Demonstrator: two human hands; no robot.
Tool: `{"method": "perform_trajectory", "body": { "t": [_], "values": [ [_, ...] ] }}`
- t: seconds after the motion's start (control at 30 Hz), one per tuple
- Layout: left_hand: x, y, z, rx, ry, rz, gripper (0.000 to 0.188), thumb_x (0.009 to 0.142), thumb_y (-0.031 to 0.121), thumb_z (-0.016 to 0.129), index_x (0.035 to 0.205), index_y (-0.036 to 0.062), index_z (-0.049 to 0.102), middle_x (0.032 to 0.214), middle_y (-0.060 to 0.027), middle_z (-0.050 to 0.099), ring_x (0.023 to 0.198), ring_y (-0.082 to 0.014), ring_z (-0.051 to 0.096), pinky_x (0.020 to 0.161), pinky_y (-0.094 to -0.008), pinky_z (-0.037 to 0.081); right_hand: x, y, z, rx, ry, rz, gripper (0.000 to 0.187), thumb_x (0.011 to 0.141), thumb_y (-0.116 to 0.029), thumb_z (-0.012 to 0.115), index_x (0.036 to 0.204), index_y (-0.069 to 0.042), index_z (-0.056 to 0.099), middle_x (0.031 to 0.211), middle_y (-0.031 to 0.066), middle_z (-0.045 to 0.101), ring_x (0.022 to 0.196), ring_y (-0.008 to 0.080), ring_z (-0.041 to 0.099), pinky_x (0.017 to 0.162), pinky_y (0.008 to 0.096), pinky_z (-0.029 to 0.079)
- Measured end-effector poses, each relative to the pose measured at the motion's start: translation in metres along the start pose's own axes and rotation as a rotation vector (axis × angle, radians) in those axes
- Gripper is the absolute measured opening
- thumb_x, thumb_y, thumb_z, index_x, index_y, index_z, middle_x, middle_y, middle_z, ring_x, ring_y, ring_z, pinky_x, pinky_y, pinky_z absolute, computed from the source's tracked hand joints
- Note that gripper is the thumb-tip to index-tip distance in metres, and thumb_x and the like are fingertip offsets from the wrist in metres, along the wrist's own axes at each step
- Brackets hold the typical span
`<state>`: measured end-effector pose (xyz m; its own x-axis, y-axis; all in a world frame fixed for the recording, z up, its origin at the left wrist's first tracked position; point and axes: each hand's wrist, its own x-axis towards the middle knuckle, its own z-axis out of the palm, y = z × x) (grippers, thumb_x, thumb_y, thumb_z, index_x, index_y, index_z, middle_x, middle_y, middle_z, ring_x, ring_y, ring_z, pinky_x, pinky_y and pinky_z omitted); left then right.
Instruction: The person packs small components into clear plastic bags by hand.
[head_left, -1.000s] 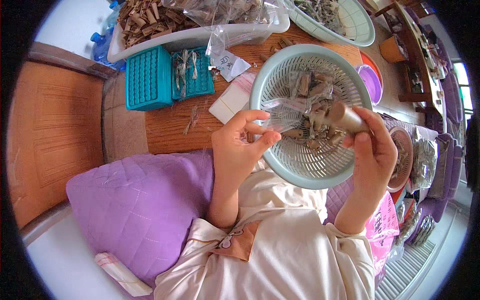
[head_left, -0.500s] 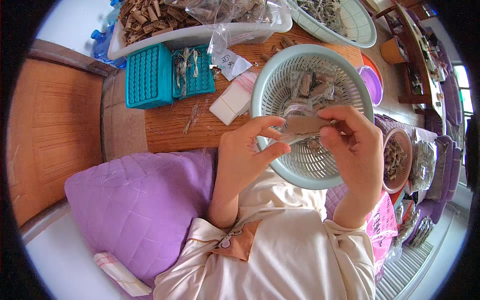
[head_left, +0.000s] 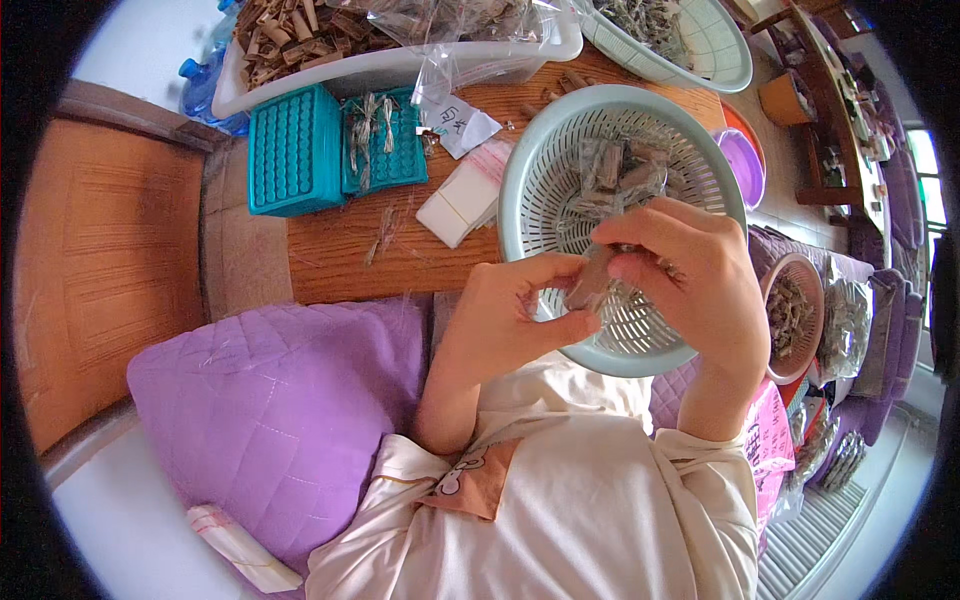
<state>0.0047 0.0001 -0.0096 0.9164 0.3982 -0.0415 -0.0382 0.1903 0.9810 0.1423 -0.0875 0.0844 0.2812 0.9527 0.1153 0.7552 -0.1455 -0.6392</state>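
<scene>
Above the grey-green plastic colander [head_left: 518, 165], both hands hold a brown bark-like piece [head_left: 592, 277] that appears to be inside a clear plastic bag. My left hand [head_left: 505, 318] pinches its lower end between thumb and fingers. Closed over the upper end is my right hand [head_left: 695, 285], with its fingers curled and hiding part of the piece and bag. Within the colander lie several brown pieces in clear bags [head_left: 622, 172], just beyond my right hand.
Behind the colander, a white tub [head_left: 330, 78] holds brown pieces and clear bags. Teal trays [head_left: 292, 150], one bearing twist-tie-like strips [head_left: 388, 122], stand left on the wooden table [head_left: 330, 245]. A stack of small bags [head_left: 455, 212] lies nearer. A pink basket [head_left: 815, 330] sits right.
The brown piece has turned from lying level to a steep tilt. My right hand has shifted left and curled over its upper end, while my left hand has moved slightly right.
</scene>
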Motion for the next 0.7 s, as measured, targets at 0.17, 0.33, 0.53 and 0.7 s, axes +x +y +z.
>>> {"method": "perform_trajectory", "body": {
  "t": [0.17,0.33,0.53,0.7],
  "values": [
    [0.002,-0.001,-0.002,-0.276,0.009,0.009,0.033,0.067,0.002,0.067,0.098,-0.0040,0.057,0.089,-0.0036,0.060,0.079,-0.0076,0.053,0.068,-0.0217,0.044,-0.003,0.010,0.009,0.073,-0.056,-0.024,0.017,0.068,-0.013,0.064,0.083,-0.007,0.060,0.081,0.0095,0.059,0.079,0.0264,0.056,0.067,0.0347,0.045],
    [0.006,-0.007,-0.004,-0.248,0.080,-0.012,0.032,0.070,-0.001,0.065,0.099,-0.0059,0.055,0.090,-0.0054,0.059,0.079,-0.0073,0.054,0.068,-0.0199,0.045,-0.013,0.017,0.033,-0.064,0.011,-0.133,0.022,0.066,-0.018,0.066,0.087,-0.010,0.062,0.120,0.0090,0.045,0.109,0.0352,0.039,0.090,0.0446,0.032],
    [0.006,0.002,-0.002,-0.418,0.049,-0.067,0.036,0.070,0.010,0.069,0.101,-0.0026,0.055,0.093,-0.0059,0.060,0.075,-0.0058,0.054,0.062,-0.0167,0.044,-0.023,0.024,0.049,0.854,0.267,0.281,0.030,0.072,-0.017,0.065,0.097,-0.002,0.058,0.116,0.0086,0.049,0.100,0.0183,0.050,0.083,0.0312,0.041],
    [0.005,-0.005,0.002,-0.159,0.138,0.049,0.038,0.069,0.015,0.071,0.101,0.0003,0.055,0.093,-0.0046,0.060,0.074,-0.0042,0.054,0.055,-0.0146,0.039,-0.027,0.020,0.047,0.828,0.086,0.395,0.030,0.084,-0.016,0.054,0.103,0.006,0.054,0.090,0.0064,0.061,0.086,0.0100,0.054,0.076,0.0230,0.043]
  ]
}}
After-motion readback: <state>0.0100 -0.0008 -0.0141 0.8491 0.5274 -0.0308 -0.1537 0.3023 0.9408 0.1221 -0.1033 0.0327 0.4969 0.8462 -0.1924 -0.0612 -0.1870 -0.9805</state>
